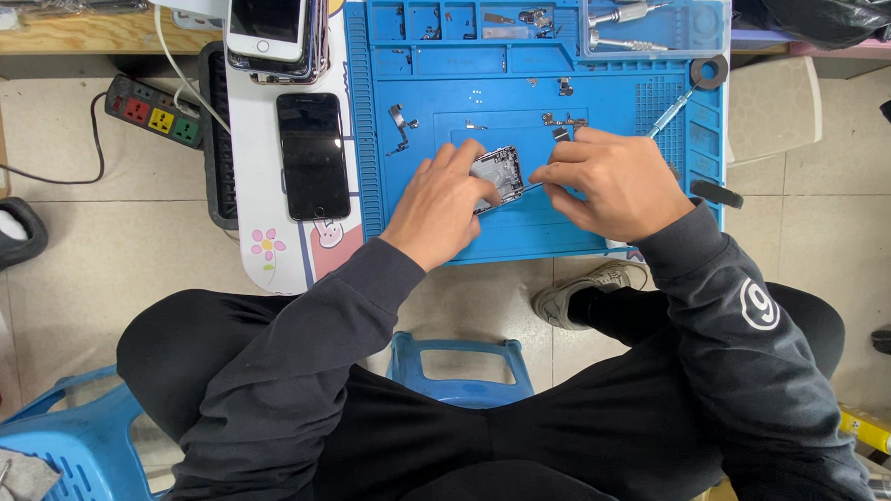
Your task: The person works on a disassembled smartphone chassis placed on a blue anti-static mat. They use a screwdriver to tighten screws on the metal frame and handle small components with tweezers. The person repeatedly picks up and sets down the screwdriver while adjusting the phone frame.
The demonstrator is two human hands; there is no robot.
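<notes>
A small opened phone housing (500, 172) with bare metal parts lies on a blue work mat (599, 93). My left hand (441, 203) rests on its left side, fingers pressing it down. My right hand (615, 181) is closed around a thin metal tool (529, 188) whose tip touches the housing's right edge. A screwdriver (672, 113) lies on the mat just behind my right hand. Small metal brackets and screws (400, 125) are scattered on the mat beyond my hands.
A black phone (312, 154) lies face up on a white board left of the mat, a stack of phones (274, 30) behind it. A power strip (154, 111) sits further left. Screwdrivers (623, 12) fill a tray at the mat's back. A blue stool (459, 365) stands below.
</notes>
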